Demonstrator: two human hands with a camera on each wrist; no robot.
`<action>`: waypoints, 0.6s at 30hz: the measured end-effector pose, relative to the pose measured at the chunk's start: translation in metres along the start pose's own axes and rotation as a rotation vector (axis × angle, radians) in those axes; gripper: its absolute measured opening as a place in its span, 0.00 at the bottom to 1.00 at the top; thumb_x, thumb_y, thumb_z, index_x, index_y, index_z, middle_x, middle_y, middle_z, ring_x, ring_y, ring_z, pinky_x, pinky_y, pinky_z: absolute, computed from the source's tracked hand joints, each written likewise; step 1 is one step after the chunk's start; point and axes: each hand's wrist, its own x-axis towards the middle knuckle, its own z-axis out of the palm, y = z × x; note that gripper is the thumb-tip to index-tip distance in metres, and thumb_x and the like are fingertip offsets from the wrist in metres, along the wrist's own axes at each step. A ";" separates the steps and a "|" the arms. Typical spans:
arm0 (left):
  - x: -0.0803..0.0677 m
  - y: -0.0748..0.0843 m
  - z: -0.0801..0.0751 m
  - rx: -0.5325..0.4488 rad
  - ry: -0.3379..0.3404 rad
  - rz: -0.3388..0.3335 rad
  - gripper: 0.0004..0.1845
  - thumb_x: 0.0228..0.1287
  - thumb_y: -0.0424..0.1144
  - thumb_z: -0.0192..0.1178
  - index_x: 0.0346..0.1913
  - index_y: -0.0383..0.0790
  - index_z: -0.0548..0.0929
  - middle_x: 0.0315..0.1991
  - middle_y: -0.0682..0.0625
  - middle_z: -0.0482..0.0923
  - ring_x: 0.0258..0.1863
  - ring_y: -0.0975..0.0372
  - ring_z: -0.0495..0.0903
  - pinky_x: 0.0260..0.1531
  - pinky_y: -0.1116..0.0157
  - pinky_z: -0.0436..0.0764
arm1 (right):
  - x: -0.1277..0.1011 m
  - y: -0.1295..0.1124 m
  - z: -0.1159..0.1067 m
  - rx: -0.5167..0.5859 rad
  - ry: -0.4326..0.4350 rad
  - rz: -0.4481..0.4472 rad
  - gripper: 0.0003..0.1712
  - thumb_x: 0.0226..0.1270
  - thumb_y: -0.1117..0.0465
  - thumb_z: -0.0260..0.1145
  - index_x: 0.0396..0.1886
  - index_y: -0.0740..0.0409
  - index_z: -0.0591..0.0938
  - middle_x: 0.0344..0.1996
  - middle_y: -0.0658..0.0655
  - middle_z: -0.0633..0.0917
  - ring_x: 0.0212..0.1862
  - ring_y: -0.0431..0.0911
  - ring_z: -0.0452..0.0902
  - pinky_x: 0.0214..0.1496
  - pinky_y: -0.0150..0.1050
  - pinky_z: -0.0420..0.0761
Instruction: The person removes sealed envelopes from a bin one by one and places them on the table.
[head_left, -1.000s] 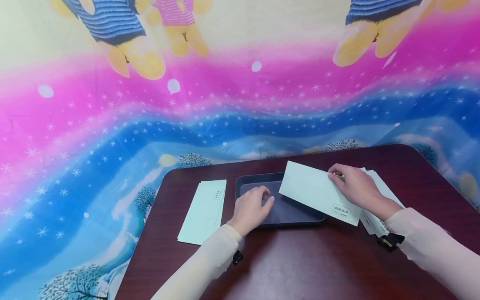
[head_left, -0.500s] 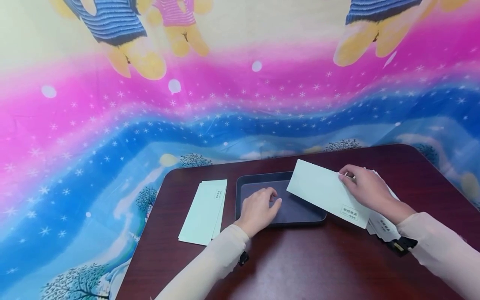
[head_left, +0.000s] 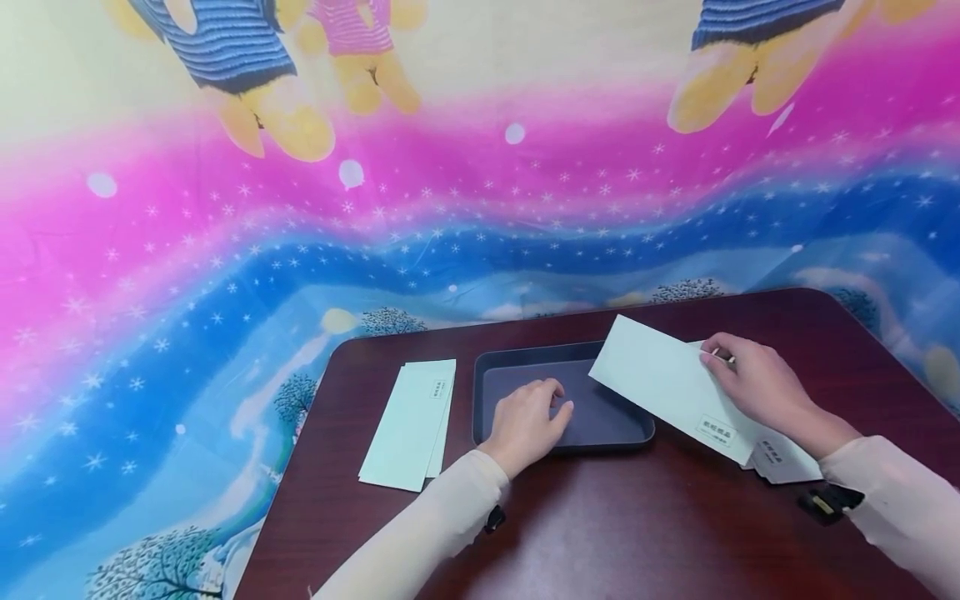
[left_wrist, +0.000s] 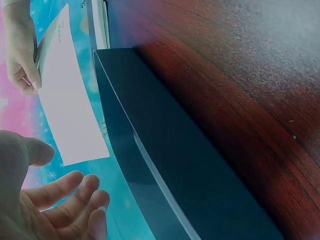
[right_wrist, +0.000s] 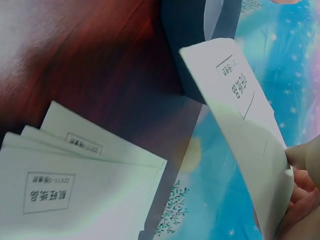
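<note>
Envelope held over the tray's right edge

The right hand (head_left: pixel 757 385) pinches a pale envelope (head_left: pixel 675 387) by its long edge, its grip closed on the paper, holding it tilted above the right side of the dark tray (head_left: pixel 592 417) on the surface (head_left: pixel 637 517). The left hand (head_left: pixel 525 425) rests in the tray, fingers relaxed and holding nothing. A stack (head_left: pixel 787 458) lies under the right hand; two more envelopes (head_left: pixel 408 421) lie left of the tray.

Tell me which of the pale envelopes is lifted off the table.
The envelope pinched by the right hand, tilted above the dark tray; the others lie flat in stacks.
</note>
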 end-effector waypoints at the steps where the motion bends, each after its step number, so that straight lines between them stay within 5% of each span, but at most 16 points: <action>1: 0.000 0.001 0.000 -0.002 -0.002 0.002 0.14 0.73 0.51 0.58 0.50 0.47 0.86 0.42 0.54 0.88 0.38 0.65 0.85 0.33 0.66 0.82 | -0.001 0.002 -0.001 0.002 0.002 0.003 0.13 0.78 0.59 0.59 0.49 0.64 0.81 0.40 0.68 0.86 0.35 0.54 0.81 0.28 0.39 0.70; 18: 0.005 0.015 0.000 -0.012 -0.005 0.024 0.14 0.73 0.51 0.58 0.50 0.48 0.86 0.41 0.54 0.87 0.37 0.67 0.83 0.32 0.67 0.81 | -0.008 0.027 -0.009 0.005 0.050 0.014 0.11 0.76 0.62 0.59 0.47 0.68 0.80 0.38 0.72 0.85 0.35 0.59 0.82 0.27 0.38 0.69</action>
